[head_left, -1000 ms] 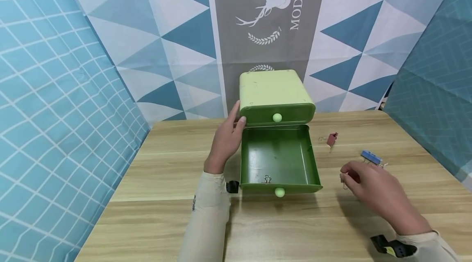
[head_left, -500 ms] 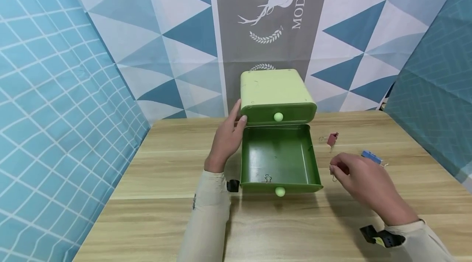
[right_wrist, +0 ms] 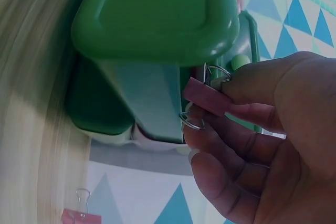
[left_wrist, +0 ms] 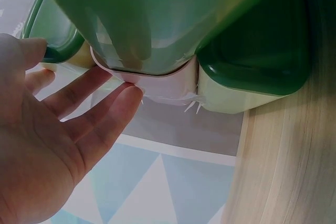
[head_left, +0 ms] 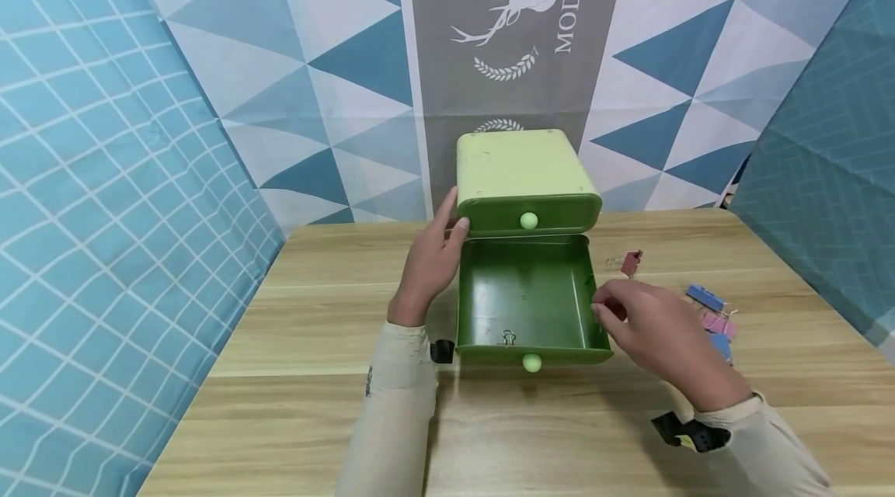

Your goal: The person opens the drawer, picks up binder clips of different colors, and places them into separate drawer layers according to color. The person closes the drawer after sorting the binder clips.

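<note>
In the head view, a small drawer cabinet (head_left: 520, 163) has its green drawer (head_left: 520, 287) pulled out. The left hand (head_left: 428, 272) rests at the cabinet's left side, fingers extended. Seen from the left wrist, those fingers (left_wrist: 113, 111) lie against or close beside the pink middle tier (left_wrist: 168, 85). The right hand (head_left: 650, 334) hovers at the drawer's right rim. Between thumb and fingers it pinches a pinkish-red binder clip (right_wrist: 207, 95), clearest in the right wrist view. Wire handles of another binder clip (head_left: 508, 338) show inside the drawer near its front wall.
Right of the drawer, a red binder clip (head_left: 632, 262) lies on the wooden table (head_left: 315, 404). Farther right are a blue clip (head_left: 705, 297), a pink clip (head_left: 718, 324) and another blue clip (head_left: 722, 345), partly behind the right hand. Patterned cloth (head_left: 336, 93) stands behind the cabinet.
The right hand has moved left, from near the blue clip to the drawer's right rim, uncovering the pink and second blue clips. The left hand stays at the cabinet.
</note>
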`<state>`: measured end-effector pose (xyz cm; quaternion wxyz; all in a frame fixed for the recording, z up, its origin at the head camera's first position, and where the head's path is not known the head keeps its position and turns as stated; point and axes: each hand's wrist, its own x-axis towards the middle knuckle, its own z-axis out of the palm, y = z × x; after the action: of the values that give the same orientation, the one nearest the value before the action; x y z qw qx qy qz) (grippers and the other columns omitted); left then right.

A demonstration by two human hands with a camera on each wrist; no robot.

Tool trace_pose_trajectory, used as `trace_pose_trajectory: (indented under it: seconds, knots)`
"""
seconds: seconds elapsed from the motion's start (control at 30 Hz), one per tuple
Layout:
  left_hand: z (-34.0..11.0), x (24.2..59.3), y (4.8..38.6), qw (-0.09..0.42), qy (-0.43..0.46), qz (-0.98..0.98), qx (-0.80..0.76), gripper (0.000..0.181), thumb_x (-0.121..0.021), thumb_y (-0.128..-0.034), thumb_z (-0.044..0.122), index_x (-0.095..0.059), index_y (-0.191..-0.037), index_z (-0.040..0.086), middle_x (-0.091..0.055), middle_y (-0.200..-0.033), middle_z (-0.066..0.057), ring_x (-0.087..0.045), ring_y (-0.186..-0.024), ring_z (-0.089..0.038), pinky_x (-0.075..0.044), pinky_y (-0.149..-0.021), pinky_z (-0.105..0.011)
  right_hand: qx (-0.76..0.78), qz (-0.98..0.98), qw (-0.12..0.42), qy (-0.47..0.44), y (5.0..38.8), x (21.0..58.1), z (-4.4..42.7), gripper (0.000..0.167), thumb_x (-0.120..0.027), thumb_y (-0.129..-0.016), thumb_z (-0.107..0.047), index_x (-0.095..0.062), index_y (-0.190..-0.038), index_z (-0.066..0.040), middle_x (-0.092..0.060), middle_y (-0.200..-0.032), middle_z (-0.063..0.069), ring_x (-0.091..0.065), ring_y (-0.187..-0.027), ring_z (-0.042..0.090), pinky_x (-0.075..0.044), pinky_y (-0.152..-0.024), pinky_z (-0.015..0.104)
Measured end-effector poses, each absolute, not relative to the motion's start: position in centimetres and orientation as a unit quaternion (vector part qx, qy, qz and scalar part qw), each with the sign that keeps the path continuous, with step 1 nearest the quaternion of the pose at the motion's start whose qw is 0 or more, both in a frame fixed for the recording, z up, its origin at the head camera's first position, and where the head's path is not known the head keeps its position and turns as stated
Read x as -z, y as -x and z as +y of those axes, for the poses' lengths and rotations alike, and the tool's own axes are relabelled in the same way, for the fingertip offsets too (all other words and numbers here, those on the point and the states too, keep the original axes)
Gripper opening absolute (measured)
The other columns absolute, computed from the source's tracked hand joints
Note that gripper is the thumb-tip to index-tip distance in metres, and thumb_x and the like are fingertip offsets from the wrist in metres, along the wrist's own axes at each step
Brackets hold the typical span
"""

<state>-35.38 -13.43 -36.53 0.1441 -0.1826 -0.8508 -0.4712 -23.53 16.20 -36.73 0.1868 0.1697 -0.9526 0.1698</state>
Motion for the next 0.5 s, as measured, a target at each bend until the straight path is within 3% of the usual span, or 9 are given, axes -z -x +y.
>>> trace_pose_trajectory:
  seconds: [0.2, 0.5]
  knots:
    - [-13.3, 36.6, 35.4, 0.144, 0.183, -0.853, 0.468, 0.055, -0.039, -0.1073, 0.048, -0.017, -0.158, 0.045, -0.058, -0.141, -0.005, -0.06, -0.12, -0.02, -0.05, -0.095, -0.047, -0.171, -0.953, 0.173, -0.181, 23.9, 36.9, 15.2, 0.003, -0.073, -0.092, -0.016, -0.071, -0.091, -0.015, -0.062, -0.079, -0.008, -0.053, -0.065, 0.007, -0.045, -0.056, 0.029]
    - [-13.4, 36.4, 35.3, 0.138, 0.178, -0.856, 0.466, 0.056, -0.038, -0.1079, 0.046, -0.019, -0.16, 0.04, -0.057, -0.141, -0.006, -0.06, -0.12, -0.021, -0.049, -0.097, -0.048, -0.166, -0.943, 0.178, -0.229, 24.6, 37.8, 13.2, 0.005, -0.075, -0.089, -0.013, -0.073, -0.089, -0.017, -0.062, -0.077, -0.011, -0.048, -0.059, 0.002, -0.042, -0.052, 0.025]
